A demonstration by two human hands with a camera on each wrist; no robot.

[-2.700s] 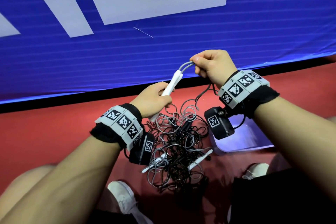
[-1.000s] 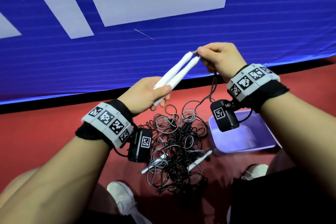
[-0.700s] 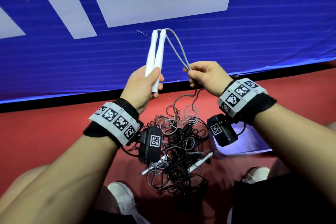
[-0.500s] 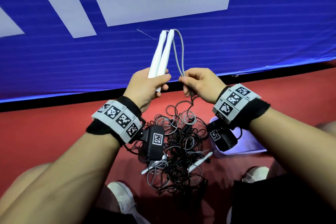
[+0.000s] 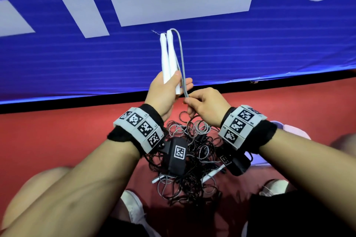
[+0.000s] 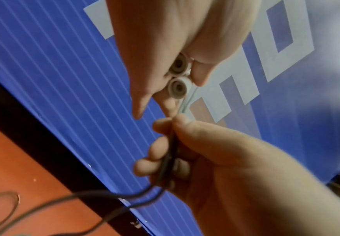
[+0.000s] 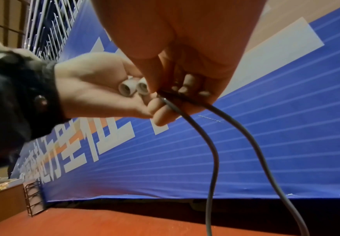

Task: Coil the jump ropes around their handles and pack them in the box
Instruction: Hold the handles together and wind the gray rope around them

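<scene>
My left hand (image 5: 167, 90) grips two white jump-rope handles (image 5: 166, 57) side by side, upright, tips pointing up. Their hollow butt ends (image 6: 178, 87) (image 7: 133, 87) show below the palm. A doubled grey rope (image 5: 182, 59) runs from the tips down to my right hand (image 5: 204, 106), which pinches it just below the handles' lower ends. In the right wrist view both strands of the rope (image 7: 215, 143) hang down from my right hand (image 7: 177, 89). A tangle of grey and black ropes (image 5: 190, 163) with more white handles (image 5: 212, 174) lies on the red floor.
A pale purple box (image 5: 292, 132) sits on the floor at the right, mostly hidden by my right forearm. A blue banner (image 5: 77, 59) with white lettering stands close ahead. My shoes (image 5: 134, 209) flank the tangle. A wooden box with a wire rack (image 7: 32, 198) stands far left.
My left hand raised the two handles from a slant to upright. My right hand slid down the doubled rope from the handle tips to just below the left hand.
</scene>
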